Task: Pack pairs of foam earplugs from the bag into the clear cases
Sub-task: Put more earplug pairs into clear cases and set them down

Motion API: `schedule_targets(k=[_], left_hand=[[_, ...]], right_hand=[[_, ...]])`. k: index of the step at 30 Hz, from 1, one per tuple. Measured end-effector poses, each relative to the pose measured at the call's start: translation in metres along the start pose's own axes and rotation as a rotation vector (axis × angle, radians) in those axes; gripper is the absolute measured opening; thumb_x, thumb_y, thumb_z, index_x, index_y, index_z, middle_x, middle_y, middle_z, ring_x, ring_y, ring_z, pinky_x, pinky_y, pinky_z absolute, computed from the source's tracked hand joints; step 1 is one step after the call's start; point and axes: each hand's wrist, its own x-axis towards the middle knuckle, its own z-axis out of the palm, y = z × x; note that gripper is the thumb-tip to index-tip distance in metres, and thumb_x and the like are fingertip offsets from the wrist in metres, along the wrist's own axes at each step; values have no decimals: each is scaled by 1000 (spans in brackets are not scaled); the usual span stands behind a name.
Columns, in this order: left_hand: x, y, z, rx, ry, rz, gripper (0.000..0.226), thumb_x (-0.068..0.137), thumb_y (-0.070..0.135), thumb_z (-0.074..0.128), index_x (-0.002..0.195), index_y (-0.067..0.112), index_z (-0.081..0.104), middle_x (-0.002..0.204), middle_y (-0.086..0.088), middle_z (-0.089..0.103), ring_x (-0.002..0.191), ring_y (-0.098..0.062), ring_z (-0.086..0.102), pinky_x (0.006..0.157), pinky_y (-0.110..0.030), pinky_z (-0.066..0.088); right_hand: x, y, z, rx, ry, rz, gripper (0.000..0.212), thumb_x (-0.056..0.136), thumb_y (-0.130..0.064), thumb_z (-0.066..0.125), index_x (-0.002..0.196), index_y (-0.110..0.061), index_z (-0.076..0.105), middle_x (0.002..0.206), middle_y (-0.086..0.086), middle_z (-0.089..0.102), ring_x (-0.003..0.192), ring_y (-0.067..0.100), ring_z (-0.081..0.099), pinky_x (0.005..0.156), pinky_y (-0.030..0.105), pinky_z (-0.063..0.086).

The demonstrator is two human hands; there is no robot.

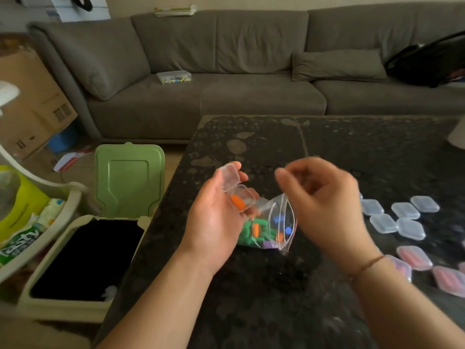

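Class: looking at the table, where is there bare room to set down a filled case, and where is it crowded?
Free: the far table between the hands and the sofa, and the near strip between the forearms. Crowded: the right edge, with empty cases and filled cases, and the middle under the bag.

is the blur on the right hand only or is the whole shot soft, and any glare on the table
Head view: the right hand is smeared by motion, while the left hand and its open case with an orange earplug stay fairly sharp; the bag reads clearly; dim, flat light, with pale reflections on the far part of the table; wide-angle lens bends the sofa.
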Motion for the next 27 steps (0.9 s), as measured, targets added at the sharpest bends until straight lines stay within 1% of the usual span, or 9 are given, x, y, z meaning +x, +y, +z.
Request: schedule_targets(k=[1,3,5,7,9,13,19,23,27], left_hand=[[0,1,0,-13,38,-6,41,81,46,63,113,20,68,102,-4,60,89,-21,60,79,-37,46],[1,3,0,-64,79,-28,43,87,45,55,120,19,64,104,-5,61,89,-22,60,82,-38,46],[0,4,0,-131,91,-49,39,98,43,45,122,19,62,104,-6,60,88,-22,60,79,-37,46],[0,5,1,-154,101,-59,38,101,43,41,122,18,62,104,-6,60,87,-22,59,77,-36,46],[1,5,1,-151,100,-54,38,101,42,40,122,18,61,105,-6,59,87,-22,58,76,-35,45],[0,9,1,-131,107,-39,38,102,41,39,121,18,62,103,-6,59,85,-22,57,75,-35,44],[1,13,-1,-116,118,-40,38,102,41,40,122,17,62,102,-6,60,85,-23,58,75,-36,44],[2,14,-3,-113,116,-34,38,101,41,41,122,17,62,103,-7,60,83,-22,59,75,-36,43],[1,14,-3,-115,111,-38,37,101,41,41,120,17,63,102,-6,61,82,-22,59,73,-35,45]], right_hand=[[7,6,-8,-20,-46,76,11,85,-30,70,74,-27,69,61,-10,63,57,5,58,53,16,43],[15,20,-20,-207,-301,186,15,84,-26,71,70,-30,69,60,-11,65,55,1,59,51,12,42],[16,28,-25,-362,-592,239,18,83,-24,73,69,-35,69,63,-16,66,59,-2,61,52,9,41],[12,32,-22,-388,-734,254,15,81,-23,74,72,-36,72,60,-22,62,59,-4,60,53,10,42],[7,34,-16,-449,-760,213,9,80,-26,73,81,-35,76,58,-21,58,57,-1,56,52,12,39],[3,32,-5,-551,-746,147,15,78,-37,71,93,-38,75,59,-19,53,59,2,54,52,18,40],[0,28,-3,-728,-717,85,22,77,-57,67,87,-37,71,64,-14,53,58,3,50,42,19,29],[1,28,-4,-723,-767,75,25,81,-56,65,92,-35,71,60,-12,49,53,2,46,42,18,27],[3,29,-6,-667,-740,68,20,85,-54,63,95,-40,73,61,-14,54,60,4,52,43,18,31]])
